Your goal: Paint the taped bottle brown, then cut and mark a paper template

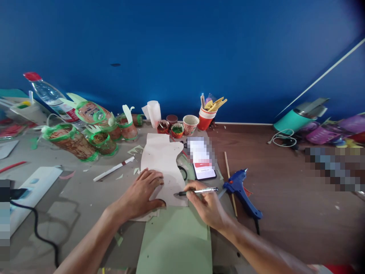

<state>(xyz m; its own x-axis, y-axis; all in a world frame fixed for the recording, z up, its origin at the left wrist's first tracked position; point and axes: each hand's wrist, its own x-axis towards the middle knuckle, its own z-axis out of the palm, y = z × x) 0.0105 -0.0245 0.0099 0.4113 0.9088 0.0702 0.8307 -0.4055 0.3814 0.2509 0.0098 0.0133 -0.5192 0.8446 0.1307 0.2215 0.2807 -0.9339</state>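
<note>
My left hand (146, 194) lies with spread fingers on the lower left of a white paper cutout (162, 160) with a curved outline. In my right hand (208, 205) is a pen (199, 191), pinched between the fingers, its dark tip at the cutout's lower right part. Under the cutout's lower end, a pale green sheet (175, 243) reaches toward me. Part of a black ring, perhaps a scissors handle (182, 173), shows at the cutout's right edge. A phone (203, 172) with a lit screen is just beyond my right hand.
A blue glue gun (242, 194) and a wooden stick (230, 182) lie to the right. Small paint cups (177, 131) and a red cup of plastic cutlery (207, 118) stand by the blue wall. Green-rimmed brown containers (71, 142), a bottle (53, 97) and a white marker (114, 169) are left.
</note>
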